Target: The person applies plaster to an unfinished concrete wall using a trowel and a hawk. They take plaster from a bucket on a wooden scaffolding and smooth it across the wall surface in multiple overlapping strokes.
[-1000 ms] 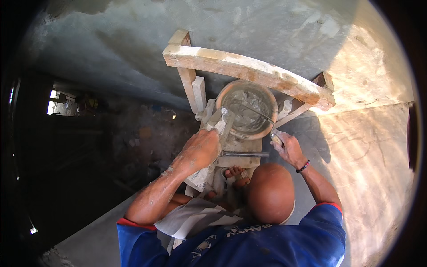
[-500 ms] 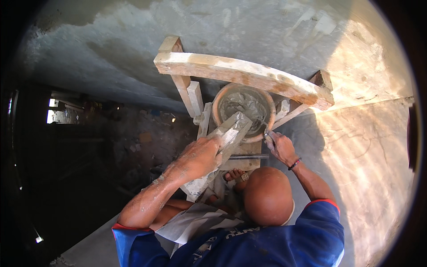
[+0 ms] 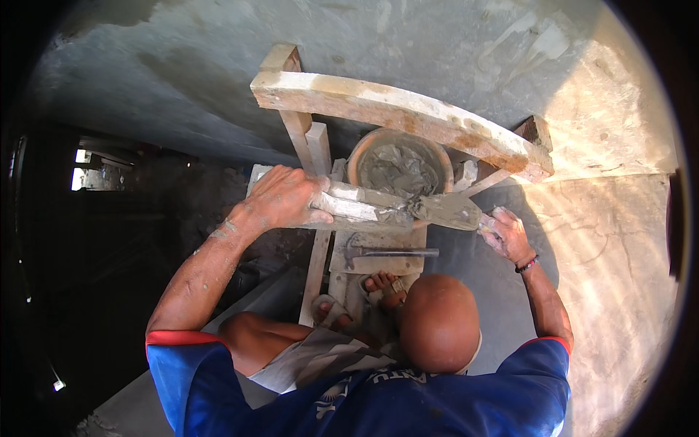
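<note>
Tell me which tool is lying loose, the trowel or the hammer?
The hammer: it lies flat on the board by the feet, no hand on it. The trowel is gripped in the right hand.

Left hand (image 3: 287, 198) grips a grey brick (image 3: 357, 207) flat over the wooden scaffold (image 3: 393, 109). Right hand (image 3: 506, 234) holds a trowel (image 3: 448, 211), blade touching the brick's end. Mortar pan (image 3: 398, 166) just behind. Hammer (image 3: 386, 253) lies on plank below.

harsh sunlight at right, deep shadow at left, fisheye bending, black rim
</note>
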A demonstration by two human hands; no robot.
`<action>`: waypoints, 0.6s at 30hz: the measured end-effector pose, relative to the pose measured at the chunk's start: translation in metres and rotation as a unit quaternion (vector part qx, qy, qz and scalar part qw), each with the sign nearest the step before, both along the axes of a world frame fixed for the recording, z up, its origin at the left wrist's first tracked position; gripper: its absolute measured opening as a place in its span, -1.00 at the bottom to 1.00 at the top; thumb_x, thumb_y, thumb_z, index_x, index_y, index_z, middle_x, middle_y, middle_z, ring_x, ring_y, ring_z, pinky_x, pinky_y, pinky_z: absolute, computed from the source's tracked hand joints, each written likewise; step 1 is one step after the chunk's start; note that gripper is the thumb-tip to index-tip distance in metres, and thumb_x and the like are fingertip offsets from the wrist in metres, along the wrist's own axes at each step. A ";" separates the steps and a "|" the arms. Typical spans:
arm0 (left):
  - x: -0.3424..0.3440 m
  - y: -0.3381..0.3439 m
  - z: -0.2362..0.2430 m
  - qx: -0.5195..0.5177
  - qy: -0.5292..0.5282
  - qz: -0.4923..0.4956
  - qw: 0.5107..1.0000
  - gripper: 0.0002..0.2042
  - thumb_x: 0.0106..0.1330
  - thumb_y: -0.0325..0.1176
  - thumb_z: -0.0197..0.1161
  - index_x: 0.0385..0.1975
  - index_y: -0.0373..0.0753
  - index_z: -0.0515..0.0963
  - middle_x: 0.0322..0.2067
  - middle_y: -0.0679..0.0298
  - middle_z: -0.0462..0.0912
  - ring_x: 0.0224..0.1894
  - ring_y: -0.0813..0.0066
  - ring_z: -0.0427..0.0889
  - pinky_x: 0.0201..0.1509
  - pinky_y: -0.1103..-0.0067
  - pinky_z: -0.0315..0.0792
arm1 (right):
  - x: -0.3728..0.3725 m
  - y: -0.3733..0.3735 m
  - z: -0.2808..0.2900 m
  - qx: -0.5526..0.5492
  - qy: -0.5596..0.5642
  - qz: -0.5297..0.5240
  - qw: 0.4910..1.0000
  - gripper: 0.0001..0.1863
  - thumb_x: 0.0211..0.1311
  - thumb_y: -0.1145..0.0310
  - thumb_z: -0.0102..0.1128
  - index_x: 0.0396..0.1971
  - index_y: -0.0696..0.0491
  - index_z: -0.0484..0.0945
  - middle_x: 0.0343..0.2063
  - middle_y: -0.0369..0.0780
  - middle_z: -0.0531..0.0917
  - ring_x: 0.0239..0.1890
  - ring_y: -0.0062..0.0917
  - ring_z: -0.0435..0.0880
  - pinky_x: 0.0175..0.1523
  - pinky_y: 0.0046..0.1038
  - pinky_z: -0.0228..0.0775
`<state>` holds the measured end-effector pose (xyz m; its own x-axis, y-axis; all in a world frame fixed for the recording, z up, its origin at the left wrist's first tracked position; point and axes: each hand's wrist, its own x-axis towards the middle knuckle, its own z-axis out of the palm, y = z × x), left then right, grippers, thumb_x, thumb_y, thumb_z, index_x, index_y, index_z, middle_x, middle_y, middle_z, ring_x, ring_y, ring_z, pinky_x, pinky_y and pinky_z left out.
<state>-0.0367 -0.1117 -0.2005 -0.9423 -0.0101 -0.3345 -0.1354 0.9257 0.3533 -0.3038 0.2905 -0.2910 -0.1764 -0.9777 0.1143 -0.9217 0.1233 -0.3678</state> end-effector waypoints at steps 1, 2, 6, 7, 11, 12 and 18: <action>-0.001 -0.002 -0.001 0.013 0.022 -0.012 1.000 -0.59 0.05 -0.04 0.43 -0.31 -0.26 0.58 -0.50 0.04 0.65 -0.35 -0.01 0.64 -0.26 0.25 0.48 | -0.004 0.002 0.005 0.019 0.023 0.006 1.000 -0.56 -0.04 0.33 0.40 -0.07 -0.02 0.58 -0.34 -0.21 0.49 -0.22 -0.24 0.54 -0.12 -0.26 0.45; -0.002 -0.002 -0.003 0.026 0.044 -0.023 0.998 -0.60 0.04 -0.04 0.43 -0.32 -0.26 0.58 -0.50 0.06 0.65 -0.36 -0.01 0.64 -0.27 0.24 0.47 | -0.007 0.006 0.007 0.038 0.046 0.011 0.998 -0.55 -0.05 0.33 0.41 -0.06 -0.04 0.58 -0.32 -0.21 0.50 -0.19 -0.23 0.54 -0.09 -0.26 0.43; -0.008 -0.002 -0.006 0.048 0.031 -0.045 0.997 -0.61 0.02 -0.07 0.44 -0.33 -0.26 0.59 -0.50 0.07 0.65 -0.38 -0.03 0.63 -0.30 0.24 0.46 | -0.009 0.002 0.007 0.042 0.128 0.050 0.990 -0.52 -0.05 0.31 0.40 -0.02 -0.12 0.58 -0.22 -0.21 0.52 -0.09 -0.20 0.54 -0.04 -0.22 0.42; -0.010 0.001 -0.006 0.054 0.035 -0.060 0.996 -0.61 0.01 -0.08 0.45 -0.32 -0.25 0.59 -0.51 0.06 0.65 -0.38 -0.03 0.63 -0.30 0.25 0.46 | -0.007 -0.002 0.007 0.044 0.128 0.049 0.990 -0.52 -0.05 0.31 0.40 -0.02 -0.12 0.58 -0.22 -0.21 0.52 -0.09 -0.20 0.54 -0.04 -0.22 0.42; -0.025 0.019 -0.001 0.070 0.008 -0.076 0.995 -0.61 0.01 -0.09 0.45 -0.30 -0.26 0.59 -0.52 0.04 0.63 -0.39 -0.05 0.62 -0.30 0.24 0.46 | 0.000 -0.021 -0.005 0.055 0.107 0.059 0.991 -0.49 0.02 0.30 0.37 0.05 -0.05 0.53 -0.21 -0.18 0.54 -0.04 -0.16 0.54 0.06 -0.16 0.40; -0.028 0.024 -0.005 0.071 0.010 -0.075 0.995 -0.61 0.01 -0.09 0.45 -0.30 -0.26 0.59 -0.52 0.04 0.63 -0.39 -0.05 0.62 -0.30 0.24 0.46 | 0.003 -0.028 -0.008 0.048 0.106 0.057 0.992 -0.48 0.04 0.29 0.36 0.07 -0.05 0.51 -0.22 -0.17 0.53 -0.05 -0.17 0.54 0.04 -0.18 0.41; -0.012 0.030 -0.016 0.120 -0.015 -0.051 0.991 -0.57 0.02 -0.02 0.44 -0.35 -0.27 0.54 -0.51 0.03 0.62 -0.37 -0.05 0.61 -0.32 0.23 0.43 | 0.026 -0.091 0.009 0.145 -0.024 -0.070 0.987 -0.66 0.22 0.32 0.17 0.01 0.01 0.48 -0.30 -0.05 0.58 -0.28 -0.08 0.62 -0.20 -0.15 0.49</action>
